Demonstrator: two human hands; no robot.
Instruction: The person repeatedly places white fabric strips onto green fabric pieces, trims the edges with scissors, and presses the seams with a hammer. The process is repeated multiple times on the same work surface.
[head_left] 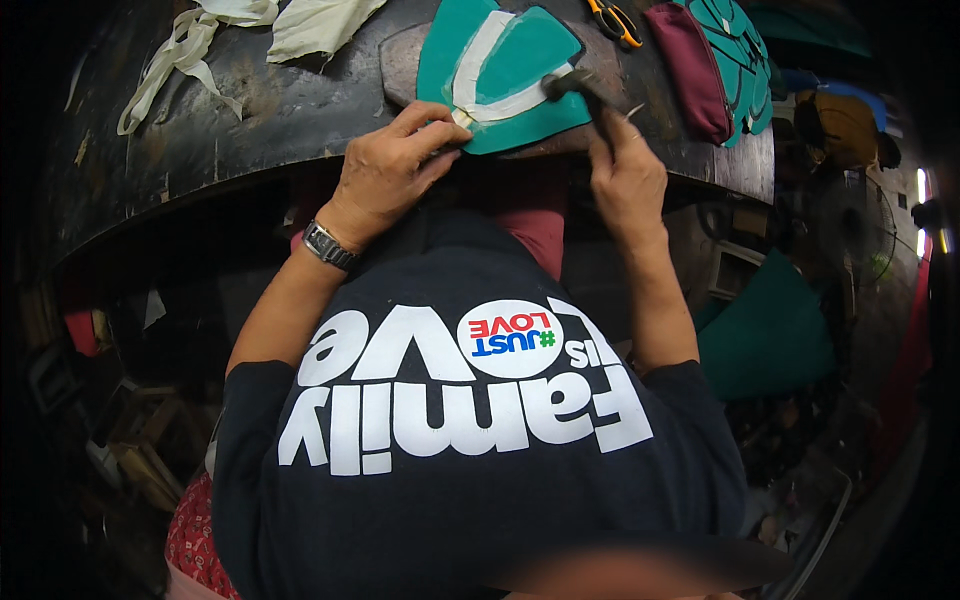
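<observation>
A green shaped leather-like piece point(520, 50) lies at the table's near edge, over a worn slab point(400, 60). A white strip point(480, 55) runs on it in a bent V shape. My left hand point(395, 165) is closed at the piece's lower left corner, thumb and fingertips pinching its edge by the strip's bend. My right hand point(630, 180) is wrapped round the handle of a hammer point(570, 84). Its dark head is over the right arm of the strip; whether it touches I cannot tell.
Orange-handled scissors point(618, 22) lie beyond the piece. At right, a stack of maroon and green pieces point(705, 75) sits by the table's edge. Off-white cloth strips point(185, 65) and a cloth scrap point(320, 25) lie at left. Green sheet material point(770, 330) hangs below, right.
</observation>
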